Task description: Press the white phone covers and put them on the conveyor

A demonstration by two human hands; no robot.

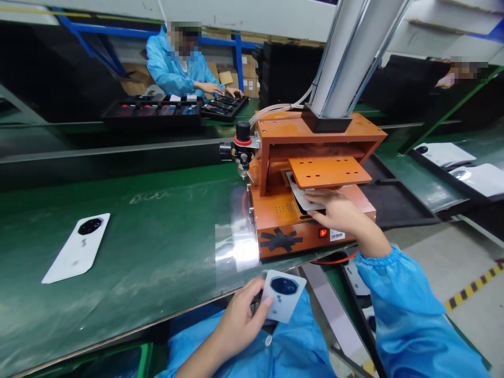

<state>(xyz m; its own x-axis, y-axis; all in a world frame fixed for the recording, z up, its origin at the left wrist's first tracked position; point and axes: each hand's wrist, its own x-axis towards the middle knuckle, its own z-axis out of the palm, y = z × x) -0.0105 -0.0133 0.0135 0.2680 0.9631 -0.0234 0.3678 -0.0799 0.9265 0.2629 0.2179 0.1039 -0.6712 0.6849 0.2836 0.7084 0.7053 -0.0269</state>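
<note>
My left hand (244, 314) pinches a white phone back cover (280, 308) with a dark round camera area, held above my lap in front of the bench edge. My right hand (334, 211) reaches into an orange press (315, 231), its fingers stretched over a second white cover (301, 197) lying under the raised plate (331, 172). The thumb is apart from the fingers, near that cover's front edge. Fingers and plate hide part of this cover. On the bench to the left lies another white phone back cover (81, 249), flat and apart from both hands.
The green bench (157, 226) runs left of the press. A black pressure regulator (242, 142) projects from the press's left side. Dark trays (397, 202) and more white covers (482, 178) are at right. Across the bench, a person in blue (173, 65) works over black trays (153, 114).
</note>
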